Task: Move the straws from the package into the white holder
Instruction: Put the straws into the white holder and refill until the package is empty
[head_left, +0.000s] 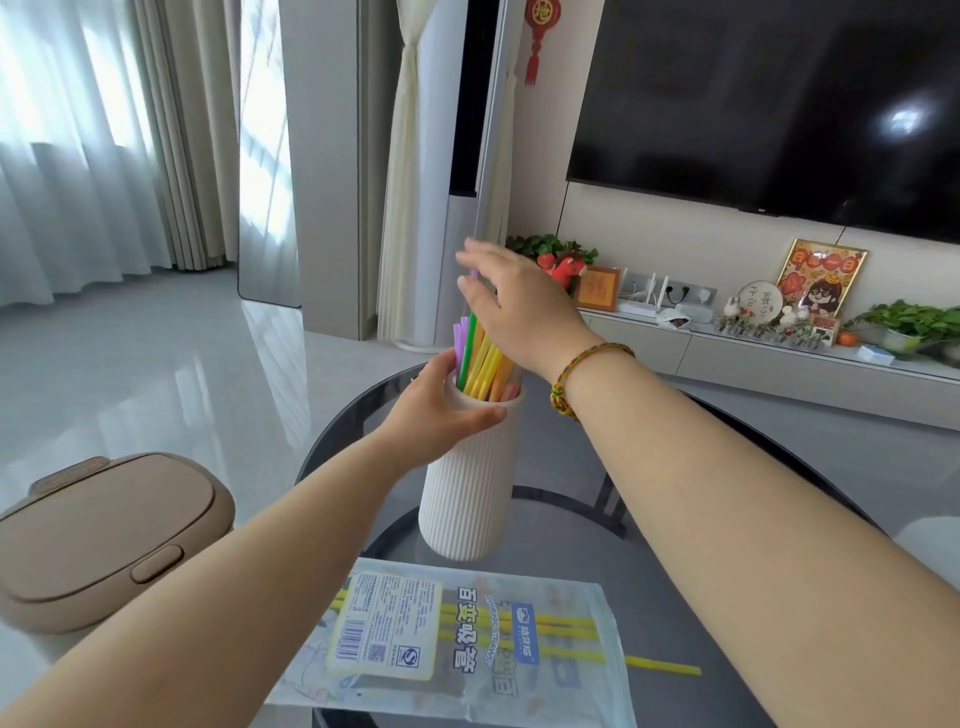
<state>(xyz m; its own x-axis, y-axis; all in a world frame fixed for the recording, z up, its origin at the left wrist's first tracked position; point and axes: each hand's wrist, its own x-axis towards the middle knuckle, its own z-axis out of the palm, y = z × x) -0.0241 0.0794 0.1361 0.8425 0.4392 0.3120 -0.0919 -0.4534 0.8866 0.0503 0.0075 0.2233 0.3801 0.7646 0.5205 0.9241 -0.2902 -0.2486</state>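
A white ribbed holder (464, 499) stands upright on the round dark glass table (670, 582). Several straws (483, 366) in purple, green, yellow and orange stick up out of it. My left hand (441, 402) is wrapped around the holder just below its rim. My right hand (511, 306) hovers over the straw tops with its fingers spread, and a purple straw tip (474, 273) shows between two of them. The clear straw package (467, 649) lies flat at the table's near edge with a few yellow straws inside. One yellow straw (667, 666) pokes out of its right side.
A beige lidded bin (98, 535) stands on the floor to the left of the table. Behind the table, a low white cabinet (779, 358) holds plants and ornaments under a wall-mounted TV (779, 104). Curtains hang at the left.
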